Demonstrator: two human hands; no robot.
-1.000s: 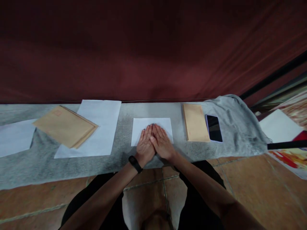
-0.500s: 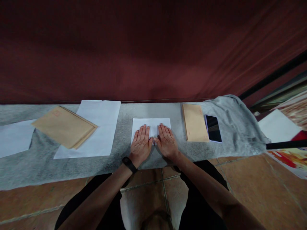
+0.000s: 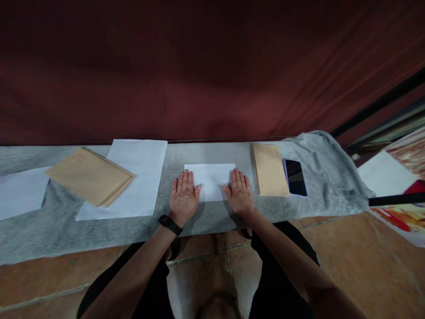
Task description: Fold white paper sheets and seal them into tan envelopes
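Observation:
A small white sheet of paper (image 3: 212,181), perhaps folded, lies flat in front of me on a grey cloth. My left hand (image 3: 183,197) rests palm down over its left edge, fingers stretched forward and thumb pointing inward. Over the right edge lies my right hand (image 3: 239,192), also flat with the fingers out. Bare paper shows between the two thumbs. Neither hand grips anything. A dark band (image 3: 170,225) circles my left wrist.
Left of my hands, brown envelopes (image 3: 89,177) overlap a large white sheet (image 3: 142,181), with another white sheet (image 3: 20,192) farther left. On the right lie more brown envelopes (image 3: 270,170) and a phone (image 3: 295,178). Grey cloth (image 3: 212,153) covers the narrow surface before a dark red curtain (image 3: 199,106).
My hands have slid apart across the paper, the left hand toward the left edge and the right hand toward the right edge. More of the sheet's middle now shows.

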